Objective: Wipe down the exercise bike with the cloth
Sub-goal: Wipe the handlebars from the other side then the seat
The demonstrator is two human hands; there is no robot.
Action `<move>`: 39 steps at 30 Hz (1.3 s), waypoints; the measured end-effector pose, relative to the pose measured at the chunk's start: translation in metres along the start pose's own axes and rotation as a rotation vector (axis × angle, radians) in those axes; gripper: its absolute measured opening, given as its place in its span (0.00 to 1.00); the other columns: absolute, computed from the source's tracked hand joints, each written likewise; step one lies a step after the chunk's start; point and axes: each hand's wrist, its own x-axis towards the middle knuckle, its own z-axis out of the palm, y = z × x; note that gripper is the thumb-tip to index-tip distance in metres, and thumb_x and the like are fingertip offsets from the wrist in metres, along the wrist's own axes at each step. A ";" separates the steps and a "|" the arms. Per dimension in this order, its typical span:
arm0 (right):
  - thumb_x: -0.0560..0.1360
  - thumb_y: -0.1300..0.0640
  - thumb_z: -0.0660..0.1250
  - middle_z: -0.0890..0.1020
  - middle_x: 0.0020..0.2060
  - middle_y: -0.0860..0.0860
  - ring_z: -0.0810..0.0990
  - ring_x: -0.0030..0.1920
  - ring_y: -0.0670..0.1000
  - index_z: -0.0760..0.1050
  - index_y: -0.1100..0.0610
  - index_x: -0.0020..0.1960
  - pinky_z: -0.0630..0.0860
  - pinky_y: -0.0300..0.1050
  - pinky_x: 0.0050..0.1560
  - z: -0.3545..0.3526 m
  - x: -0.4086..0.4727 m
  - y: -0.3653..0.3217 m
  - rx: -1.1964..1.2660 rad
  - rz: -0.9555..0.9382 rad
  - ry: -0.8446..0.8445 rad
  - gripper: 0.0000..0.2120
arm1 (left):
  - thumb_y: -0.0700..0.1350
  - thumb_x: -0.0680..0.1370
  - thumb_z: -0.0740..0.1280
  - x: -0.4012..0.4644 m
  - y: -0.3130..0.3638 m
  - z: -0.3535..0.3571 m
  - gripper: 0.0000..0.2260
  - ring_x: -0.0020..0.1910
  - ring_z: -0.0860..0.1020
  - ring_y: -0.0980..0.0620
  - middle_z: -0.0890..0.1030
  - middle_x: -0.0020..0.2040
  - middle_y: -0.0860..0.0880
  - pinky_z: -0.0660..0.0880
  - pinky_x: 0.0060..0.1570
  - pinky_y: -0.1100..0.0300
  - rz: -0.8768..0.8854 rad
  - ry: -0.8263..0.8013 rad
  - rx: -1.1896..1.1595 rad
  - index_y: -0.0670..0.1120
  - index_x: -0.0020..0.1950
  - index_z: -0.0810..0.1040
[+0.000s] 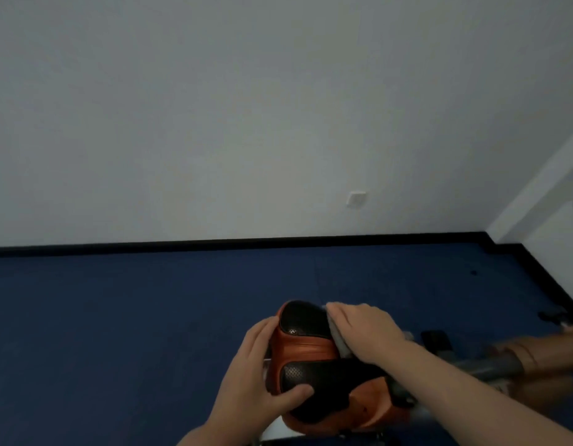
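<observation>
Wiping of the exercise bike's saddle [314, 358] is the step in hand: the right hand [362, 329] presses a pale cloth [338, 339] onto its far side with fingers laid flat, while the left hand [262, 371] grips the near edge, thumb curled on top. Next, probably, the cloth must sweep the black padding, though blur hides the frame.

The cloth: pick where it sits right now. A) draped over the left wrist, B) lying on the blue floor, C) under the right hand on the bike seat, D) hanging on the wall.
C: the grey cloth lies under the right hand, which presses it on the orange and black seat, while the left hand steadies the seat's other side.
</observation>
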 end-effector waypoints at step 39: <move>0.80 0.47 0.29 0.43 0.78 0.61 0.37 0.77 0.62 0.46 0.62 0.78 0.39 0.59 0.76 0.047 -0.043 -0.113 0.171 0.967 0.301 0.32 | 0.59 0.79 0.45 0.104 0.001 0.007 0.27 0.56 0.74 0.59 0.80 0.56 0.57 0.68 0.50 0.64 0.440 -0.184 0.195 0.51 0.60 0.79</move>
